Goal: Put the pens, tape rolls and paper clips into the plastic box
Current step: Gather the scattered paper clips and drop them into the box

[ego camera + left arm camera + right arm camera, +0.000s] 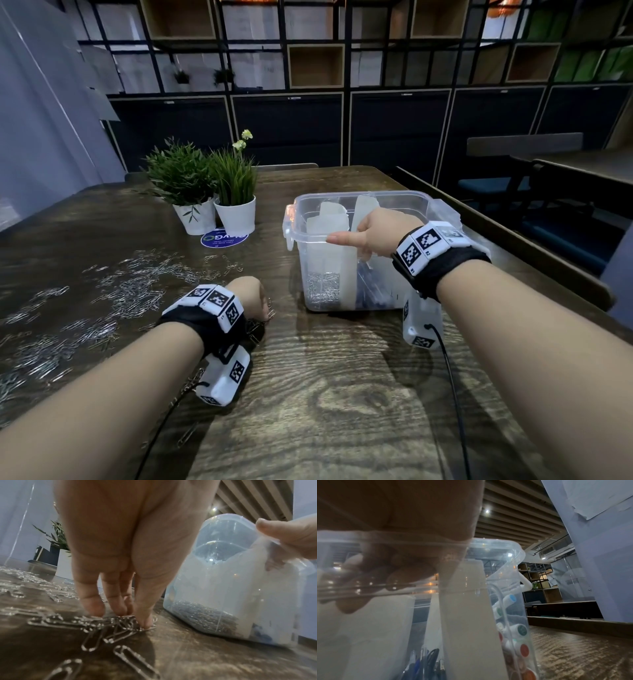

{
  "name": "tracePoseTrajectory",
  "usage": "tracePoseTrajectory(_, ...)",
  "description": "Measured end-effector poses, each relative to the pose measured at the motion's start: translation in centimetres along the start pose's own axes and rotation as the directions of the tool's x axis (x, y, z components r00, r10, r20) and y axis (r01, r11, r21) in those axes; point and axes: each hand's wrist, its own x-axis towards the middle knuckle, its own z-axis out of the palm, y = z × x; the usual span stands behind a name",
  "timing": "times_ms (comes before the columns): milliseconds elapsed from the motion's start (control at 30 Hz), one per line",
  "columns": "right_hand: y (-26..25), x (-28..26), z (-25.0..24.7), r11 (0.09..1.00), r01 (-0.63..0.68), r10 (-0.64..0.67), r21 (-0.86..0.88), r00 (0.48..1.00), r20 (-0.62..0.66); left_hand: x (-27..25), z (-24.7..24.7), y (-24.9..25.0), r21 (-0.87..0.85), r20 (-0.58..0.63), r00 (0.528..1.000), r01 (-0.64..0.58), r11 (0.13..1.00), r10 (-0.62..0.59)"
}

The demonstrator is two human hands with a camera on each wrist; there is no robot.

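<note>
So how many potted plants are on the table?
2. One white pot stands far across the table, left of the plastic box; the second pot just right of it. None seems hidden.

Two potted plants stand side by side near the far left of the dark wooden table (342, 394): a bushy one (181, 178) and a grassy one (236, 185), both in white pots. A round blue disc (222, 240) lies at their bases. Black grid shelving (346, 48) with wooden cubbies (315, 65) rises beyond the far edge.

Head view: left hand (251, 297) fingertips hidden under knuckles. Right hand (376, 232) fingers inside plastic box (394, 195), blurred through wall. Paper clips (137, 301) cut off at 9 o'clock.
</note>
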Motion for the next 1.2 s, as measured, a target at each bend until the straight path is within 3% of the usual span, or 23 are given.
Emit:
tracePoseTrajectory(133,0.0,0.1,0.1,1.0,0.001,-0.001,-0.011,1.0,0.01,0.3,0.3,-0.3,-0.066,-0.09,0.996,-0.029,0.997,0.023)
tracePoseTrajectory(267,0.2,0.3,0.1,1.0,-0.002,0.002,0.014,1.0,0.009,0.6,0.3,-0.7,-0.104,-0.066,0.997,-0.049,0.993,0.042)
tracePoseTrajectory(467,0.4,0.4,0.2,1.0,0.011,-0.011,0.008,1.0,-0.002,0.7,0.1,0.2,-0.008,-0.009,0.995,-0.101,0.995,0.101)
tracePoseTrajectory(700,0.5,0.4,0.2,1.0,0.029,-0.029,0.011,1.0,-0.01,0.9,0.3,0.2,0.115,-0.001,0.997,-0.08,0.99,0.081)
tracePoseTrajectory(900,0.4,0.2,0.2,1.0,0.029,-0.029,0.001,1.0,-0.007,0.6,0.3,0.1,0.103,-0.033,0.994,-0.097,0.99,0.1)
tracePoseTrajectory(1067,0.0,-0.2,-0.2,1.0,0.025,-0.025,0.002,1.0,0.018,-0.4,-2.4,-0.9,-0.121,-0.243,0.967,-0.11,0.987,0.078)
tracePoseTrajectory(1200,-0.3,-0.6,-0.4,1.0,0.008,-0.008,0.0,1.0,0.026,-2.3,-6.6,-0.5,-0.312,-0.512,0.858,-0.221,0.924,0.032)
